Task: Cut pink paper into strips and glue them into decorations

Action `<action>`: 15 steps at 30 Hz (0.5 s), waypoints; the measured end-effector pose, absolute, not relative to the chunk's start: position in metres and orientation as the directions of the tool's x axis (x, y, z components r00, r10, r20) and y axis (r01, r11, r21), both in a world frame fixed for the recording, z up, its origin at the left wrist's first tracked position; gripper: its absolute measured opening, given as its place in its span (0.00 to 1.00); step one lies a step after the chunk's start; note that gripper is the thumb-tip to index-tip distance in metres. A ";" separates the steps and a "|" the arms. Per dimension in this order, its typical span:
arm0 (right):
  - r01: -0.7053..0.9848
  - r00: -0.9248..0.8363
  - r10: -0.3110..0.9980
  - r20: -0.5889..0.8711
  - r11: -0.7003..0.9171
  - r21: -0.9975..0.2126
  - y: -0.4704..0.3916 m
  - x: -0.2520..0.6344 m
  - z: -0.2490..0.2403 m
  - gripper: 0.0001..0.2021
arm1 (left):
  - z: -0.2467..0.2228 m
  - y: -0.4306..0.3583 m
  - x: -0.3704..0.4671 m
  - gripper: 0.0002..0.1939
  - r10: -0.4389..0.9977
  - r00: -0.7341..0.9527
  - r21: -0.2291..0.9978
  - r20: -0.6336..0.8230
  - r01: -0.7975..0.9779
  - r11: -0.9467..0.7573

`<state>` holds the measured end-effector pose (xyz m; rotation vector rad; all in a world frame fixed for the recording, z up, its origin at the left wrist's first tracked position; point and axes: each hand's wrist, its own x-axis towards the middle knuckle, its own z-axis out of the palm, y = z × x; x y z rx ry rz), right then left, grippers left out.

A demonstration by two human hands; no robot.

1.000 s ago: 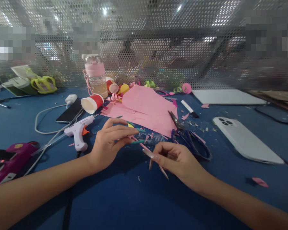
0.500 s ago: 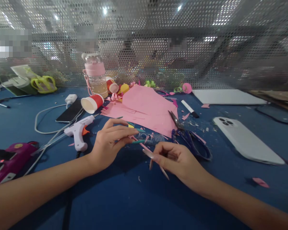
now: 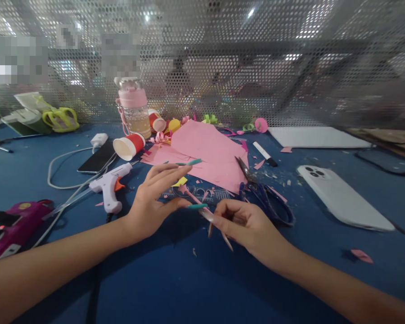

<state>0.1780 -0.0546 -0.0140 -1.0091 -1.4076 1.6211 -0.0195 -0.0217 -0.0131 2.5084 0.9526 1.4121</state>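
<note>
pinching a pink strip (image 3: 194, 197) over a blue table (image 3: 168, 283)

the right hand (image 3: 248, 225) grips the strip's near end between thumb and finger. the left hand (image 3: 151, 202) is open, thumb and fingers parted around its far end; any thumb contact is hard to tell. beyond lies pink paper (image 3: 205, 146), with scissors (image 3: 255, 190) to the right and a glue gun (image 3: 110, 193) left.

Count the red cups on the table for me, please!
2. One red cup lies tipped over in front of the pink-topped bottle; the other red cup lies to that bottle's right. More could be hidden.
</note>
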 end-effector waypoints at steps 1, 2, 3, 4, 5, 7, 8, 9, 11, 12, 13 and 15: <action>-0.042 -0.407 0.910 -0.081 -0.108 -0.993 -0.055 0.178 -0.014 0.15 | -0.012 -0.022 -0.019 0.27 0.583 0.357 0.395 0.730 0.476 -0.786; -0.042 -0.408 0.909 -0.077 -0.103 -0.994 -0.054 0.178 -0.015 0.14 | -0.012 -0.023 -0.019 0.29 0.599 0.341 0.410 0.725 0.485 -0.773; -0.039 -0.411 0.909 -0.075 -0.099 -0.994 -0.054 0.179 -0.015 0.14 | -0.011 -0.023 -0.019 0.29 0.613 0.324 0.425 0.721 0.492 -0.760; -0.035 -0.415 0.907 -0.073 -0.096 -0.995 -0.054 0.179 -0.016 0.14 | -0.011 -0.024 -0.019 0.29 0.625 0.306 0.439 0.718 0.498 -0.748; -0.032 -0.417 0.906 -0.071 -0.093 -0.995 -0.054 0.179 -0.016 0.14 | -0.010 -0.024 -0.019 0.28 0.634 0.291 0.450 0.716 0.502 -0.738; -0.029 -0.415 0.907 -0.068 -0.088 -0.996 -0.053 0.179 -0.017 0.15 | -0.010 -0.025 -0.019 0.26 0.635 0.278 0.453 0.721 0.505 -0.735; -0.027 -0.412 0.909 -0.069 -0.088 -0.996 -0.053 0.179 -0.017 0.15 | -0.010 -0.026 -0.019 0.25 0.628 0.280 0.446 0.726 0.504 -0.739; -0.025 -0.407 0.910 -0.075 -0.093 -0.995 -0.053 0.179 -0.017 0.16 | -0.011 -0.026 -0.019 0.25 0.622 0.283 0.438 0.730 0.505 -0.743; -0.033 -0.386 0.919 -0.081 -0.102 -0.994 -0.053 0.179 -0.017 0.17 | -0.011 -0.026 -0.019 0.25 0.623 0.287 0.433 0.728 0.512 -0.742; -0.042 -0.371 0.925 -0.080 -0.103 -0.994 -0.053 0.179 -0.017 0.17 | -0.012 -0.026 -0.019 0.25 0.630 0.288 0.435 0.722 0.518 -0.736; -0.051 -0.357 0.931 -0.077 -0.102 -0.994 -0.053 0.179 -0.016 0.18 | -0.012 -0.026 -0.019 0.25 0.639 0.288 0.440 0.713 0.526 -0.728; -0.064 -0.340 0.938 -0.069 -0.096 -0.993 -0.052 0.179 -0.016 0.17 | -0.012 -0.025 -0.019 0.25 0.657 0.286 0.447 0.698 0.542 -0.711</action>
